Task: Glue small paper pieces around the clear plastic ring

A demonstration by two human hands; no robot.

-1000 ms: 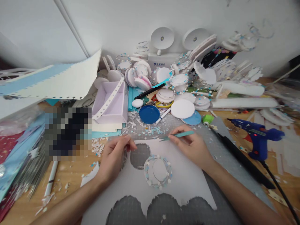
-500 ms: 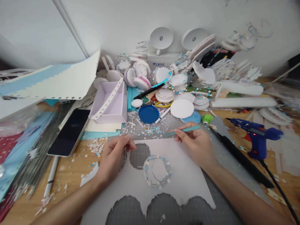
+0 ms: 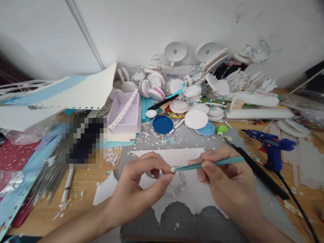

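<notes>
My right hand (image 3: 227, 182) is closed around turquoise tweezers (image 3: 217, 162), their tips pointing left. At those tips sits a small white star-shaped piece (image 3: 173, 169), touching the fingertips of my left hand (image 3: 144, 185). Thumb and index finger of that hand come close together in a pinch; its other fingers curl behind. Beneath both hands lies a white sheet (image 3: 199, 199) with rounded cut-outs along its near edge. A wire ring dotted with white and blue stars (image 3: 182, 182) rests on the sheet, partly covered by my left hand.
A blue glue gun (image 3: 274, 148) and a long black tool (image 3: 263, 172) lie at right. Behind stand a blue lid (image 3: 162, 125), a white disc (image 3: 196, 119) and a lilac box (image 3: 124, 127). Paper scraps litter the grey mat (image 3: 146, 226). Wires (image 3: 48, 179) lie left.
Both hands have come together over the sheet, nearer the camera. The tweezers have swung down from the scraps to my left fingertips, with the star at their tips. The view has shifted slightly.
</notes>
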